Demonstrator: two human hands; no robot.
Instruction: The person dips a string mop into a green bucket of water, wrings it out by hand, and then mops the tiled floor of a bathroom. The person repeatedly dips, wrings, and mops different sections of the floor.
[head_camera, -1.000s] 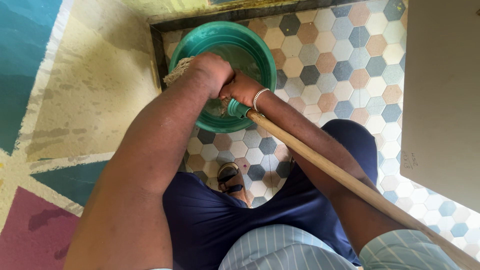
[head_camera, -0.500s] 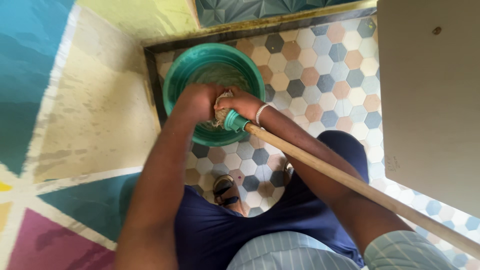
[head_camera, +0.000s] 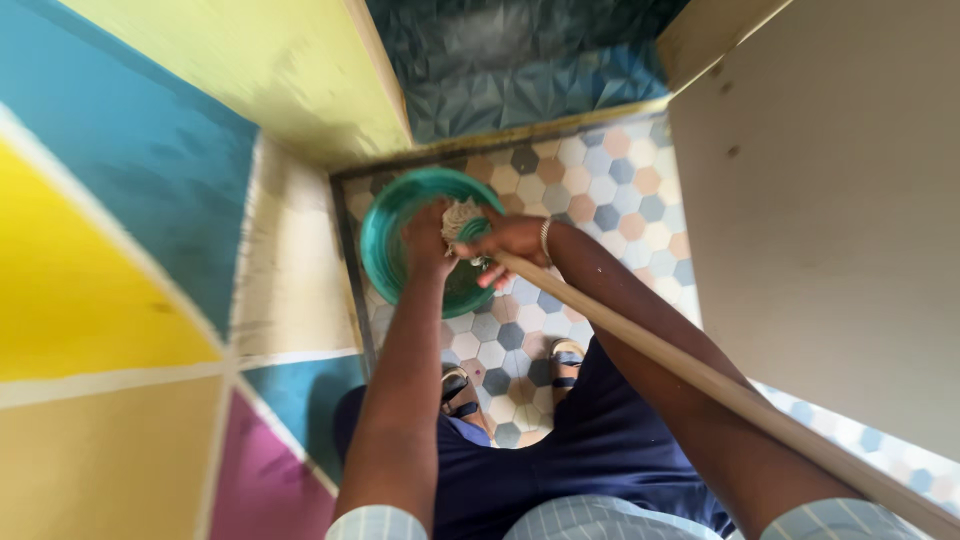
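your left hand and right hand both gripped the pale mop head over the green bucket; wooden handle ran back.

Person, head view: 2 bare forearms; pale blue striped short sleeves; navy shorts; silver bracelet on right wrist; 2 strapped sandals.

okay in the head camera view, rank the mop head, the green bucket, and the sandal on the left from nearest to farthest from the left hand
From the left hand:
1. Mop head, gripped, right beside it.
2. Green bucket, directly underneath.
3. Sandal, lower down on the tiled floor.
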